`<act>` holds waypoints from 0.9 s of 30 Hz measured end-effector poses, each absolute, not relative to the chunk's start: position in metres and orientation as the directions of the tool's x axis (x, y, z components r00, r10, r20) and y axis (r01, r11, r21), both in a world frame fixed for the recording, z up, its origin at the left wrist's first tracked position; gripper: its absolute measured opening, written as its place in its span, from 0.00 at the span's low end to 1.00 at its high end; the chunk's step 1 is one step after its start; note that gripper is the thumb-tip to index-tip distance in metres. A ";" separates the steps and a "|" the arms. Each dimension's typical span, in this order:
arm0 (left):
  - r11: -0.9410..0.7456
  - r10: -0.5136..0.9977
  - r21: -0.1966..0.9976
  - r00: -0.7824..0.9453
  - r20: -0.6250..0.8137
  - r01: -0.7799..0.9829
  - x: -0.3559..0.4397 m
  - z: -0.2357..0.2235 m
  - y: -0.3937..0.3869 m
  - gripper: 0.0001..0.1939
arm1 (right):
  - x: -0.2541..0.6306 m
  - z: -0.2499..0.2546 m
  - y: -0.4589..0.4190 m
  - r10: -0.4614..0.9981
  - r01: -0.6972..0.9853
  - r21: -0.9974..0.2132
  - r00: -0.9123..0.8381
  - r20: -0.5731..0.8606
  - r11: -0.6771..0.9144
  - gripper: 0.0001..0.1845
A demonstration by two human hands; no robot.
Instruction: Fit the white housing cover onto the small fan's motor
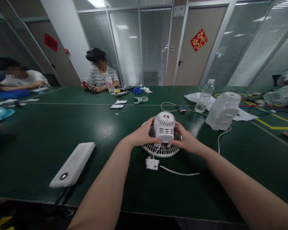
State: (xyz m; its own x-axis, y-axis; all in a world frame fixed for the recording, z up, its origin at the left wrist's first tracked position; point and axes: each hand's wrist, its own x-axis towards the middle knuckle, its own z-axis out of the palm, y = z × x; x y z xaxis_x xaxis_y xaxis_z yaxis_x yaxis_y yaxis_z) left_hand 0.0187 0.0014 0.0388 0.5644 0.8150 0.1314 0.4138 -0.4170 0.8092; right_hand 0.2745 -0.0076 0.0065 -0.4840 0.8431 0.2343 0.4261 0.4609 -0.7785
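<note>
A white fan motor housing [164, 125] with slotted vents sits over a round white fan grille [156, 152], which lies flat on the green table. My left hand [145, 132] grips the housing's left side, thumb along its lower edge. On the other side my right hand [183, 137] holds it the same way, thumb near the bottom right. Just in front of the grille lies a small white box-shaped part [152, 163], joined to the fan by thin wires. A white cable [180, 173] runs rightward from near it. The undersides of both grips are hidden.
A white power bank [73, 164] lies to the left. Rightward stand a white fan base [224, 110] and a water bottle [205, 95]. Beyond the grille are a small circuit board [181, 109] and a fan blade [141, 99]. A person [100, 72] sits across the table [105, 127].
</note>
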 end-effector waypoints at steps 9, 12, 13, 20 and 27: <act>-0.396 0.814 0.815 0.573 0.098 0.424 0.019 0.038 0.001 0.55 | 0.277 0.009 -0.007 0.859 0.475 -0.768 -0.478 0.185 0.430 0.52; -0.389 0.812 0.820 0.577 0.089 0.420 0.018 0.037 0.002 0.55 | 0.277 0.008 -0.007 0.858 0.486 -0.763 -0.485 0.171 0.426 0.52; -0.382 0.814 0.821 0.576 0.081 0.425 0.018 0.037 0.002 0.56 | 0.277 0.009 -0.007 0.859 0.489 -0.763 -0.484 0.166 0.423 0.52; -0.399 0.803 0.814 0.590 0.088 0.421 0.017 0.037 0.002 0.56 | 0.275 0.011 -0.010 0.864 0.499 -0.760 -0.477 0.160 0.416 0.53; -0.405 0.800 0.807 0.593 0.086 0.429 0.017 0.034 0.002 0.59 | 0.276 0.005 -0.008 0.848 0.499 -0.734 -0.491 0.197 0.460 0.53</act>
State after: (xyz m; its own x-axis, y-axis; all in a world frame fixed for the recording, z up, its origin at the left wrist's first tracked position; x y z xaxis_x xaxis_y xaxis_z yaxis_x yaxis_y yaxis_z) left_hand 0.0167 0.0023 0.0345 0.5934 0.8004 0.0857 0.4292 -0.4047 0.8075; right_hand 0.2765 -0.0076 0.0055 -0.4911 0.8485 0.1974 0.4995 0.4599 -0.7342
